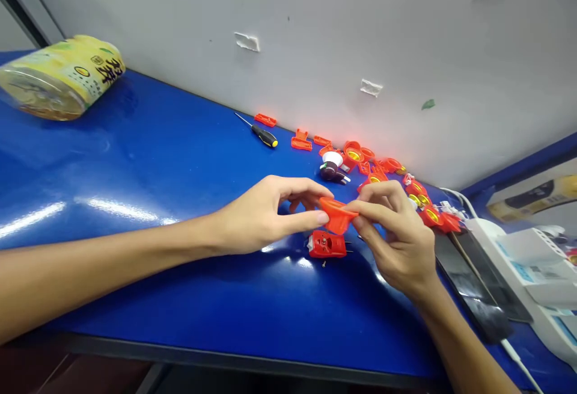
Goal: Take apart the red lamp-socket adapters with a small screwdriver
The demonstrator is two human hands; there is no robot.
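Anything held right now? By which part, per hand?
Yes, an orange plastic piece: the left hand has its left side between thumb and fingers; the right hand pinches its right end.

Left hand (274,216): some fingers partly hidden behind its thumb and the orange part (338,218); the left forearm (112,270) runs off the left edge.
Right hand (401,240): the lower fingers curl partly out of sight; the right forearm (457,334) is cut off at the bottom.
Red pile (378,166): partly covered by the right hand.
Screw (323,264): too small for its head to be made out.
White tray (496,240): cut off at the right edge.
Yellow bottle (92,69): smaller print unreadable.
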